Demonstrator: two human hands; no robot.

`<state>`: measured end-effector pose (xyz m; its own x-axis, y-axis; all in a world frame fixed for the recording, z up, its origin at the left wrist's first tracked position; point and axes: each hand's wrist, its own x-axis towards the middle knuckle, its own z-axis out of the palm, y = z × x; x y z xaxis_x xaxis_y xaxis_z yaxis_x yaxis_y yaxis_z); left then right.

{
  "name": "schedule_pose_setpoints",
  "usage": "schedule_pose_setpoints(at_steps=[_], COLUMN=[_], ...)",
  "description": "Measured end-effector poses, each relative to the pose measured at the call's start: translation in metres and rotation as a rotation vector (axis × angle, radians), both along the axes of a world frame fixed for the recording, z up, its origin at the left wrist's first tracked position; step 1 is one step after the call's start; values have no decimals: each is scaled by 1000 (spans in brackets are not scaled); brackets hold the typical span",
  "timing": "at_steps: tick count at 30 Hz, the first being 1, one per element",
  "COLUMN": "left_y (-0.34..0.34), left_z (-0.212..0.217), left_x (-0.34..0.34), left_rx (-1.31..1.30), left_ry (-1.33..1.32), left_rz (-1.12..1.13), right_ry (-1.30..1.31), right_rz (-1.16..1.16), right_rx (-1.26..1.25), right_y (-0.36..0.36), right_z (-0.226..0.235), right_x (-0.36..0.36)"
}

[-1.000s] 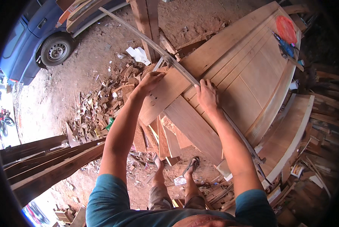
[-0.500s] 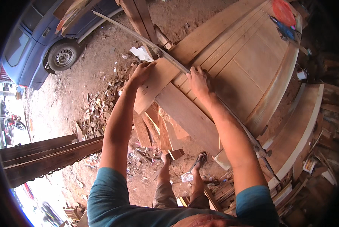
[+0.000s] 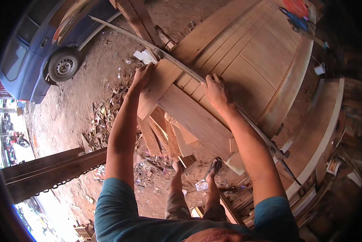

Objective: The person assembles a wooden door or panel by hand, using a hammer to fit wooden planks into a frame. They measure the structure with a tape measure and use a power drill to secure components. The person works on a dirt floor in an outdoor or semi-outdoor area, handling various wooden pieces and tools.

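Observation:
A large grooved wooden door panel lies in front of me, and a long metal bar clamp crosses it diagonally. My left hand is closed over the outer edge of the wide end of its side board, left of the bar. On the panel side, my right hand has curled fingers, with the thumb against the bar. My right forearm covers part of the bar's nearer stretch. A broad plank runs along the panel's near end.
A blue power tool and a red item rest on the panel's far right. Curved boards lie at right. Wood offcuts litter the dirt floor by my feet. A dark beam juts in from the left, below a blue vehicle.
The view has shifted slightly, moving the panel leftward in the picture. My right hand has slid a little nearer along the bar. The left hand stays at the board's edge.

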<state>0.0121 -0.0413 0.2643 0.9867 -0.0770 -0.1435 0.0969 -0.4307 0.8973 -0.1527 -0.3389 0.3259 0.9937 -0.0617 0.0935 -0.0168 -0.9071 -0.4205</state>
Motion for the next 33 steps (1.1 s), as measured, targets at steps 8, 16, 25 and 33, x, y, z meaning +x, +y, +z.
schedule_pose_setpoints(at_steps=[8,16,25,33], left_y=[-147,-267,-367,-428], left_z=[104,90,90,90], left_x=[-77,-116,-231,-287], left_rx=[625,704,464,368], left_ry=[-1008,-1049,-1103,-1062], left_rz=[-757,-1526,-1676,-1859], right_ry=[72,-105,-51,-79], right_rz=[-71,-194,-149,-128], right_rx=[-61,-252,182,-49], right_y=[-40,-67,-62,-64], right_z=[4,6,44,1], right_x=[-45,-107,-284,-297])
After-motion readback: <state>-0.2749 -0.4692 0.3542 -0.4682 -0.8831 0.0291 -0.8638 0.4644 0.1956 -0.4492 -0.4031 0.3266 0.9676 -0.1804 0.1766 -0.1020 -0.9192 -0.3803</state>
